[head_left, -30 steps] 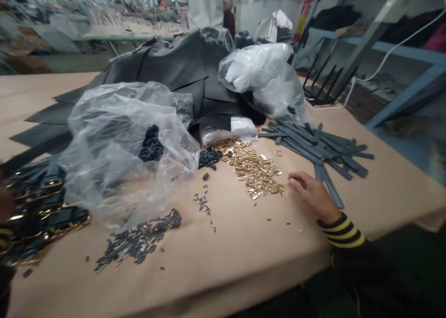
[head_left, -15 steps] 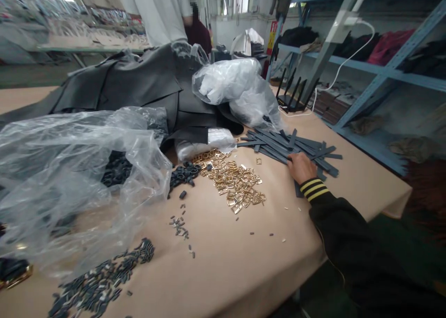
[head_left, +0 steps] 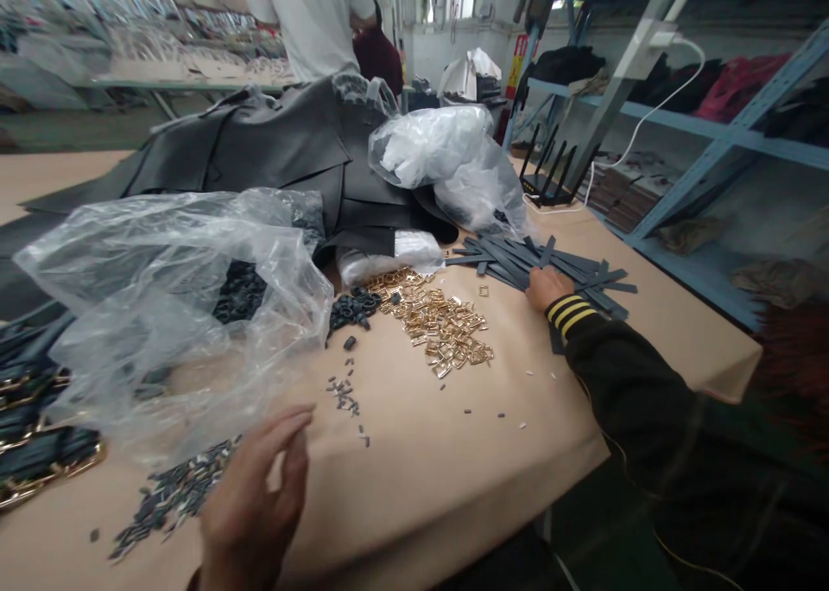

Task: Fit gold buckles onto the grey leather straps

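Note:
My right hand [head_left: 547,290] is at the near-left edge of a pile of dark grey strips [head_left: 511,258], fingers curled down; whatever they hold is hidden behind the hand. Low in the view, my left hand [head_left: 256,492] is raised over the table with a gap between thumb and fingers and nothing in it. It partly covers a heap of small dark pieces [head_left: 172,496]. Between the hands lie loose gold rectangular rings [head_left: 446,323], with a single gold ring [head_left: 483,291] apart from them near the strips.
A clear plastic bag [head_left: 174,271] with dark parts inside lies at left, beside gold-edged dark pieces [head_left: 48,457]. Dark sheets [head_left: 272,142] and another plastic bag [head_left: 440,146] are at the back. A black router [head_left: 547,185] stands near shelving [head_left: 686,124]. A person [head_left: 317,21] stands beyond.
My left hand has come into view from the bottom. My right hand has shifted slightly left and up at the strips. The view has turned a little left.

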Demonstrator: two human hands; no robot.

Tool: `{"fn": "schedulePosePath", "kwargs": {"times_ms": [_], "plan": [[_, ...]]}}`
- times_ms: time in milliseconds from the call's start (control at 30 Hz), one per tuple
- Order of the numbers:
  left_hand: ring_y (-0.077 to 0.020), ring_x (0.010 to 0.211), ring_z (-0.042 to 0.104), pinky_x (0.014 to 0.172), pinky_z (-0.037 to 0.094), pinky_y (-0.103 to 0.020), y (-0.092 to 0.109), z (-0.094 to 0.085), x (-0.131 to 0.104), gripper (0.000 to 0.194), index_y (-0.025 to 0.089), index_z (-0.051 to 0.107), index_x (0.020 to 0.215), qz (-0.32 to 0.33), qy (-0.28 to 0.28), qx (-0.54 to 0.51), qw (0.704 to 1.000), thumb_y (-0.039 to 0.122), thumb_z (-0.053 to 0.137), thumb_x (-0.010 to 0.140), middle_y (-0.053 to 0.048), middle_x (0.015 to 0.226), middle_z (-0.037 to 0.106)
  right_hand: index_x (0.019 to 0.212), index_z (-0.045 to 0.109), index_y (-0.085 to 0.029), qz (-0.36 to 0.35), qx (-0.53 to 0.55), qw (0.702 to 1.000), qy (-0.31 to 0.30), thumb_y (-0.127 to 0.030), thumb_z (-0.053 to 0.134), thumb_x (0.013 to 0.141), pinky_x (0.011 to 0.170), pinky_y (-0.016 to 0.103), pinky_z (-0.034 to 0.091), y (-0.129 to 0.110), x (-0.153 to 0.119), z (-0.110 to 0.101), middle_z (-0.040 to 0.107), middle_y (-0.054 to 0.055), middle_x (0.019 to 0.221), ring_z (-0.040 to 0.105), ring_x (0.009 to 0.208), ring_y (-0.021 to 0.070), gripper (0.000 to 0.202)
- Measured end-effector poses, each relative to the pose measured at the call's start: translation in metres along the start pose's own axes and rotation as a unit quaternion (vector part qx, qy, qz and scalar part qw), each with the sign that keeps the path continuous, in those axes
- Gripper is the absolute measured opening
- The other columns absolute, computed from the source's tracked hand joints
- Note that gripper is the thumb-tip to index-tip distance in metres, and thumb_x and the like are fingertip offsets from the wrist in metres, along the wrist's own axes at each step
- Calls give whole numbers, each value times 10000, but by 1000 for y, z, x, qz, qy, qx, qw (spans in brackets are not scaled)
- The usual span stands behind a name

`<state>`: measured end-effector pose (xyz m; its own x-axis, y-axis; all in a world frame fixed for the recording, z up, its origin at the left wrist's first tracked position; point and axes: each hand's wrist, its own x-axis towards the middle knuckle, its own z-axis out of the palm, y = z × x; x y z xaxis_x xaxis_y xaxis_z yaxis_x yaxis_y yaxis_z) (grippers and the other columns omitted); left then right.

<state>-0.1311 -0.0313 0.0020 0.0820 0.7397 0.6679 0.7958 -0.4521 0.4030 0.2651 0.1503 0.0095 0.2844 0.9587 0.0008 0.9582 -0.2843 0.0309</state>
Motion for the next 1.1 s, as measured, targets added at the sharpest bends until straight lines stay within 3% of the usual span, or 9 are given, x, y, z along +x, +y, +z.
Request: {"fn": "schedulePosePath", "kwargs": {"times_ms": [167,333,467,533,667,800,900,967,1100], "plan": [[-171,816,614,749,477,-255,38,49,2,208,199,587,941,-45,-157,-186,969,126,517,760,-57,861,654,851,650,-80,-30,60,997,-47,-209,561,712,757,360,445,2,-18,-6,640,200,890,598,880,272,210],[-178,782,597,723,463,-269,64,69,0,153,203,597,901,-156,-242,-287,914,187,502,782,-64,844,638,751,645,-104,-50,183,979,-72,-314,430,806,550,233,471,4,-65,2,641,96,602,620,583,170,306],[-170,735,586,701,461,-283,75,81,6,159,182,590,898,-231,-282,-327,872,261,498,796,-67,819,629,931,621,-113,-37,300,950,-77,-395,232,885,438,203,446,0,-108,3,602,44,591,556,448,113,482],[-157,712,585,671,470,-281,81,85,10,192,171,569,917,-292,-299,-382,824,303,478,810,-72,854,627,1002,612,-146,-65,462,880,-94,-451,245,879,441,209,443,-13,-134,1,597,41,699,543,499,111,493],[-136,673,594,624,484,-269,93,90,17,241,151,529,938,-402,-307,-543,670,349,486,808,-69,859,621,1121,569,-191,-117,636,740,-184,-438,317,877,685,250,464,-55,-181,1,583,31,867,558,698,119,430],[-99,570,562,544,459,-207,99,90,16,225,131,538,847,-472,-277,-596,587,315,601,735,-7,650,580,1220,477,-182,-107,686,683,-226,-432,312,886,665,257,445,-83,-204,8,556,-9,687,519,603,105,449],[-76,520,525,501,438,-188,98,86,13,224,124,545,812,-485,-255,-595,588,313,618,716,-5,647,575,1212,470,-159,-124,671,684,-257,-428,288,892,592,252,442,-84,-206,11,524,-24,600,509,541,106,456],[-58,479,494,472,419,-181,94,84,12,214,121,547,789,-480,-254,-580,606,313,610,720,-10,670,585,1105,546,-145,-134,637,725,-227,-416,311,886,600,260,448,-77,-202,12,554,1,647,531,580,121,420],[-51,431,466,433,390,-179,83,80,10,217,128,538,763,-495,-256,-538,632,320,618,699,-2,645,590,943,584,-163,-116,524,844,2,-327,451,827,694,296,461,-60,-190,11,591,68,850,559,757,174,240]]}}
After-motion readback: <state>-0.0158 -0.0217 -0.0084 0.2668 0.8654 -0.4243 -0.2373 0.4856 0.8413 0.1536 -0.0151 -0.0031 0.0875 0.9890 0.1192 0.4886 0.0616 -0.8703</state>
